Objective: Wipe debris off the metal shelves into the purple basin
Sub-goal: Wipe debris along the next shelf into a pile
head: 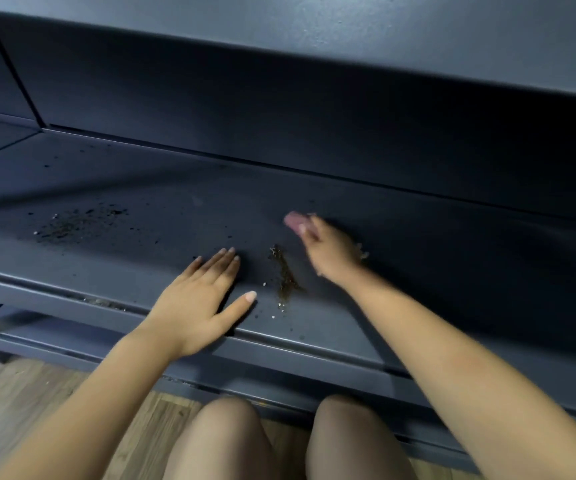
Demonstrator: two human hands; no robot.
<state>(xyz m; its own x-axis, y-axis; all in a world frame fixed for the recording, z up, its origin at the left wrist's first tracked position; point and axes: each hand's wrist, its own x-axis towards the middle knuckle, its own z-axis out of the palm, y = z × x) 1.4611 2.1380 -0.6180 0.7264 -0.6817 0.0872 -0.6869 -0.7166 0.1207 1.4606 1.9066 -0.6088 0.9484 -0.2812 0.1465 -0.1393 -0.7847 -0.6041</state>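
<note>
Left hand (pixel 198 299) flat, fingers straight, on metal shelf (pixel 418 271) — right hand (pixel 328 249) grips blurred pink object (pixel 293 220); no readable writing.

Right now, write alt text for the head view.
A person's right hand holds a pink cloth on a dark metal shelf, beside a brown debris streak. The left hand rests flat nearby; darker crumbs lie further left.

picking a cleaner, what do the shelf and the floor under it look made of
The shelf looks like sheet metal with dark matte blue-grey paint: thin folded front lip, flat panels, soft dull sheen. The floor looks like wood or wood-look laminate: brown planks with grain streaks; which one cannot be told.
</note>
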